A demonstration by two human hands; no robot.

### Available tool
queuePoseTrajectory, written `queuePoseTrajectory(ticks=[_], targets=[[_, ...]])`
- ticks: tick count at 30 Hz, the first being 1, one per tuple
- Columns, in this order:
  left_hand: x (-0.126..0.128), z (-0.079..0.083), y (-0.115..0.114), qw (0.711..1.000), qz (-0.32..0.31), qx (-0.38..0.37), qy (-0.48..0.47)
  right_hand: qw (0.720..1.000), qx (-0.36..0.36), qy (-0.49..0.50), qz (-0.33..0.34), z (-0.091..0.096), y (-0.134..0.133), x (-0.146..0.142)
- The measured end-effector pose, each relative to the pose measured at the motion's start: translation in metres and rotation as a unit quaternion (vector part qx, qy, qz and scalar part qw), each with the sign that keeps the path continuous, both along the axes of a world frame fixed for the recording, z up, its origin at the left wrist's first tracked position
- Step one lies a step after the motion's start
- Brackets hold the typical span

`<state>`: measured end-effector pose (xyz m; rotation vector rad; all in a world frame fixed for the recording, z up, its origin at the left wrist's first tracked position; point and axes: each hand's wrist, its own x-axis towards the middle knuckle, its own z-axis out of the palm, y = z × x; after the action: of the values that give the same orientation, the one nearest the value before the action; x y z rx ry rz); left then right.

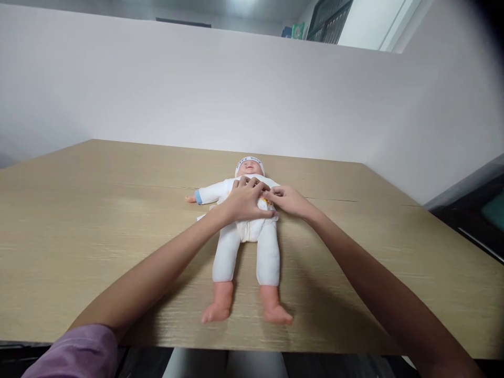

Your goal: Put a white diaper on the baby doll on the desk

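Observation:
A baby doll (224,251) in white clothes and a printed white cap lies on its back on the table, feet toward me. A white diaper (250,231) is around its hips, and one loose tab sticks out at the left side. Across the doll's belly my left hand (249,200) lies with fingers spread, resting on the diaper's front. My right hand (286,199) is at the diaper's right side, thumb and fingers pinched at its edge near an orange print. What exactly the right fingertips grip is hidden, though the diaper's edge runs to them.
The wooden table (118,226) has thin seams across it beyond the doll. A white partition wall (220,94) rises behind its far edge. At the right stands a dark object (472,210), partly cut off. My legs show below the near edge.

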<state>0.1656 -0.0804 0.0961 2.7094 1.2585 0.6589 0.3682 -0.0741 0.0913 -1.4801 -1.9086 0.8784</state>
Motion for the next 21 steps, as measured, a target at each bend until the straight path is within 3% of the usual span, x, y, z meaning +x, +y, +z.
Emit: queuePoseTrajectory(ticks=[3,6,9,12,15,18,21], targets=[[0.0,-0.001,0.001,1.0,-0.002,-0.013,-0.012,0.999,0.027,-0.011,-0.028,-0.006,-0.006,-0.017],[-0.002,0.001,0.003,0.999,-0.008,-0.041,-0.029,0.986,0.158,0.022,-0.046,-0.018,-0.028,-0.019],[-0.007,0.004,0.007,0.994,-0.03,-0.096,-0.046,0.96,0.279,0.013,0.017,-0.031,-0.055,-0.014],[-0.018,0.008,0.011,0.978,-0.1,-0.156,-0.1,0.948,0.302,-0.015,0.098,-0.043,-0.068,-0.008],[-0.037,0.003,0.008,0.952,-0.142,-0.173,-0.211,0.948,0.295,-0.018,0.115,-0.051,-0.068,-0.004],[-0.068,-0.011,-0.004,0.955,-0.082,-0.13,-0.252,0.948,0.297,-0.031,0.112,-0.056,-0.065,0.0],[-0.104,-0.032,-0.015,0.977,0.0,-0.069,-0.204,0.941,0.316,-0.055,0.107,-0.056,-0.067,0.001]])
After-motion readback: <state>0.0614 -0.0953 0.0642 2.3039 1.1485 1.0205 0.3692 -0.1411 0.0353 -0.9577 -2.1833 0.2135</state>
